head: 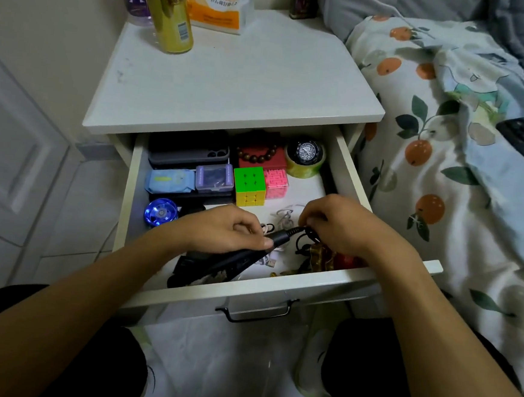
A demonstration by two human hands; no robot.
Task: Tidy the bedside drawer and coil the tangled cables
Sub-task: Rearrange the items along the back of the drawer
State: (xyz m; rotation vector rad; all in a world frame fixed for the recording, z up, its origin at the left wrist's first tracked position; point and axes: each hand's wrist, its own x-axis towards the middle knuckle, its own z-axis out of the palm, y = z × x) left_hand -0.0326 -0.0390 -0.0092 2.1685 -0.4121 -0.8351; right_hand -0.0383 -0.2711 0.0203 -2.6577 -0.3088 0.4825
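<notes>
Cables lay in a black tangle [305, 244] at the front right of the open drawer [344, 170], and that was where both hands were working. The left hand [227, 230] was curled around a black plug-like device [243, 256] whose ribbed cord ran straight into the knot, while the right hand [340, 226] pinched the cord at the edge of the tangle, its fingertips hidden among the loops. The two hands sat close together but not touching. Thin white wires [284, 219] lay loose on the drawer floor just behind the knot, and a red and gold pouch [328, 260] was pressed against the front wall beside it. The step in hand looked like the untangling, with no coil yet formed. The next move would probably call for drawing the cord free of the knot without dragging the white wires along, then winding it into loops. Further back, a puzzle cube [249, 186], a pink maze cube [275, 183], a watch [305, 151] on a roll of tape, wooden beads [257, 157] on a red box, and a blue spinner [159, 212] already sat in fairly neat rows. On the nightstand top [232, 83] stood a gold can [168, 12] and a tissue pack [218, 5].
</notes>
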